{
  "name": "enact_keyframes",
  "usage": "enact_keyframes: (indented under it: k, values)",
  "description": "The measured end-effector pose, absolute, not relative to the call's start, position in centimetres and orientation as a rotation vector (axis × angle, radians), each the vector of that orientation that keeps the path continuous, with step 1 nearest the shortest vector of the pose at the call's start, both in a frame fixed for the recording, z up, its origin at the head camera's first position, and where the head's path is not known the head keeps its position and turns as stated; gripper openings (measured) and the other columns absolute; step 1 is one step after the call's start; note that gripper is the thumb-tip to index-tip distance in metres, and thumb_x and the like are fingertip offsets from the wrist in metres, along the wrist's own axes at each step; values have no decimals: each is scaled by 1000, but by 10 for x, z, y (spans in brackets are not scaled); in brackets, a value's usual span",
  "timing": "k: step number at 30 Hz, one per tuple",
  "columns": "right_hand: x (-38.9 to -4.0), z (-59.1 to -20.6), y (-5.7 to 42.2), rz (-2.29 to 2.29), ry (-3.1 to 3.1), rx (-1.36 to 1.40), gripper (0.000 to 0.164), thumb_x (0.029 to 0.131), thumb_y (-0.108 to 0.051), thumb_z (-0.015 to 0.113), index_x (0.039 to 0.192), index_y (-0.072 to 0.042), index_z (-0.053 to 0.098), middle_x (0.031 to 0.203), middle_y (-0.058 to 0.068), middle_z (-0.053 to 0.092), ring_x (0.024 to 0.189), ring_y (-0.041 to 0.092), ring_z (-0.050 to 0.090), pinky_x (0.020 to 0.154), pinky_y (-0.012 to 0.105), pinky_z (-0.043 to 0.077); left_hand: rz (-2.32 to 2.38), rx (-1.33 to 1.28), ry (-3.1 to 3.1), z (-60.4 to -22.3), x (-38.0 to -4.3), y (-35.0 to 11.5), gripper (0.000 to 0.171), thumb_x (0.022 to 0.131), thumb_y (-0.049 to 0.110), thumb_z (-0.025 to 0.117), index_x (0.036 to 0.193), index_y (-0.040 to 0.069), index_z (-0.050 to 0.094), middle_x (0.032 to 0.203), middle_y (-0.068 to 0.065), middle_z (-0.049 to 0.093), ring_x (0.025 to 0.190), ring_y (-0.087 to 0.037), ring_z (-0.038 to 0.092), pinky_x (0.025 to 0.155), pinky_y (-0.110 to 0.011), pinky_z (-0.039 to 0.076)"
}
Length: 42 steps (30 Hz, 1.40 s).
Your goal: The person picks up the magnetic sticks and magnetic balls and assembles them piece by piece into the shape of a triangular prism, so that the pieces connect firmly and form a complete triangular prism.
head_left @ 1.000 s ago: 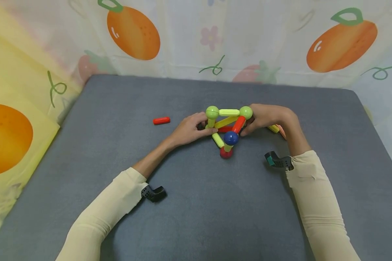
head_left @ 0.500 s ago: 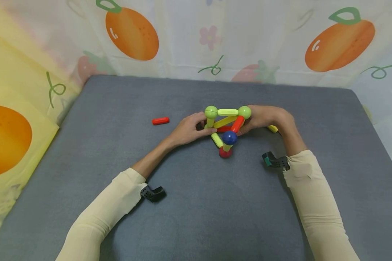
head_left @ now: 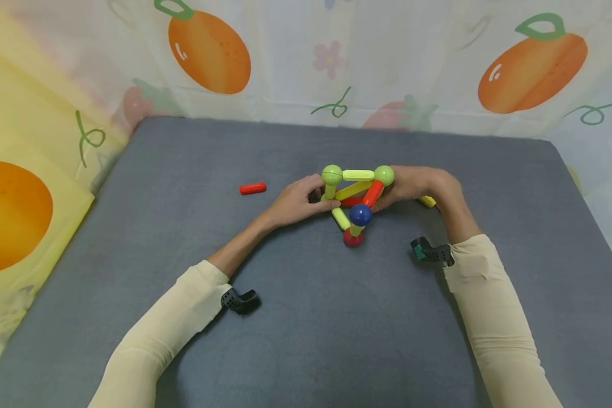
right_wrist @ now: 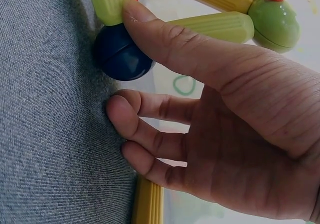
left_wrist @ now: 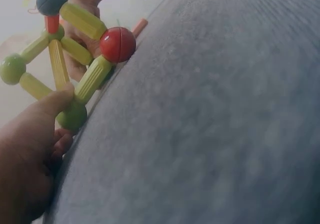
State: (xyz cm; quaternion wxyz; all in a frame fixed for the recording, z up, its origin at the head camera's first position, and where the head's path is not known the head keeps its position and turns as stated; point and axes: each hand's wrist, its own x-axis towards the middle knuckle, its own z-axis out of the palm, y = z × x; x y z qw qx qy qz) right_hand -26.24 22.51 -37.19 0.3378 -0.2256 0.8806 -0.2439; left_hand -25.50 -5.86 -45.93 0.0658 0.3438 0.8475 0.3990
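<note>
Between the hands stands a frame of magnetic building sticks and balls [head_left: 358, 175], with yellow, pale green and red sticks joined at coloured balls. My left hand [head_left: 296, 203] grips its left lower corner; in the left wrist view the thumb lies on the sticks by a green ball [left_wrist: 72, 116]. On the far right side, my right hand [head_left: 413, 181] holds the lower corner at a dark blue ball [right_wrist: 122, 54], its thumb against a pale green stick [right_wrist: 107, 4]. Another blue ball [head_left: 360, 215] tops the near upright, above a red ball [head_left: 353, 238] on the table.
A loose red stick [head_left: 252, 188] lies left of the frame on the grey table [head_left: 306, 317]. Behind the right wrist, a yellow stick [head_left: 428, 201] shows partly. A fruit-print curtain [head_left: 285, 56] hangs along the back edge.
My right hand and forearm have shifted slightly left, closer in to the frame. An orange stick seen beside the right wrist earlier is now hidden. The left hand keeps its place.
</note>
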Motion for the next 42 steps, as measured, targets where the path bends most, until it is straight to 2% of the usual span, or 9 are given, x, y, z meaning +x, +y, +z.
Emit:
enact_keyframes:
  k: [7, 15, 18, 21, 25, 29, 32, 36, 42]
  values:
    - [-261, -372, 227, -629, 2297, -573, 44, 92, -28, 82, 128, -9, 66, 121, 7, 66, 110, 22, 55, 104, 42, 43, 955, 1060, 2501, -423, -269, -85, 69, 91, 36, 83, 146, 13, 51, 130, -10, 59, 120, -23, 59, 107, -44, 47]
    - [-261, -371, 226, -646, 2288, -590, 47, 92, -28, 82, 131, -10, 64, 125, 6, 66, 112, 22, 55, 104, 42, 42, 333, 775, 2744, -384, -280, -152, 77, 86, 41, 86, 147, 15, 47, 137, -20, 56, 127, -41, 54, 113, -63, 36]
    - [-261, -372, 226, -642, 2284, -580, 48, 92, -28, 82, 132, -9, 64, 124, 6, 65, 112, 22, 54, 104, 43, 42, 260, 674, 2644, -383, -280, -167, 71, 87, 38, 86, 142, 16, 46, 127, -18, 56, 121, -37, 54, 107, -58, 41]
    - [-261, -372, 226, -638, 2282, -584, 47, 92, -28, 82, 132, -10, 64, 124, 6, 65, 111, 22, 54, 103, 41, 43, 291, 648, 2561, -383, -280, -173, 54, 92, 29, 83, 132, 15, 50, 113, -13, 58, 108, -29, 56, 94, -48, 45]
    - [-262, -372, 225, -632, 2283, -589, 44, 93, -27, 81, 130, -9, 65, 122, 6, 66, 109, 21, 54, 103, 40, 43, 329, 722, 2544, -383, -280, -173, 26, 96, 15, 77, 108, 11, 55, 94, -7, 55, 91, -24, 54, 82, -39, 41]
    - [-263, -372, 226, -637, 2279, -583, 45, 93, -26, 81, 130, -7, 64, 123, 7, 65, 111, 23, 54, 105, 43, 42, 349, 843, 2558, -382, -280, -169, 18, 98, 5, 70, 94, 10, 54, 88, -5, 53, 83, -21, 50, 75, -34, 38]
    - [-263, -373, 225, -646, 2271, -577, 47, 93, -25, 81, 132, -7, 63, 124, 8, 64, 113, 24, 54, 108, 45, 41, 465, 939, 2569, -378, -279, -164, 11, 100, 1, 64, 100, 11, 60, 96, -5, 64, 85, -21, 54, 75, -35, 42]
    - [-263, -374, 225, -644, 2269, -574, 47, 93, -26, 81, 132, -7, 63, 124, 8, 64, 113, 24, 54, 108, 46, 41, 701, 1140, 2574, -363, -271, -150, 18, 102, 4, 63, 117, 14, 67, 112, -2, 74, 93, -20, 64, 81, -37, 49]
    - [-263, -372, 225, -638, 2267, -573, 49, 93, -26, 81, 133, -7, 62, 125, 8, 64, 114, 24, 53, 108, 45, 42, 988, 1641, 2637, -342, -246, -115, 31, 97, 6, 73, 127, 10, 70, 125, -3, 74, 118, -21, 67, 107, -45, 44]
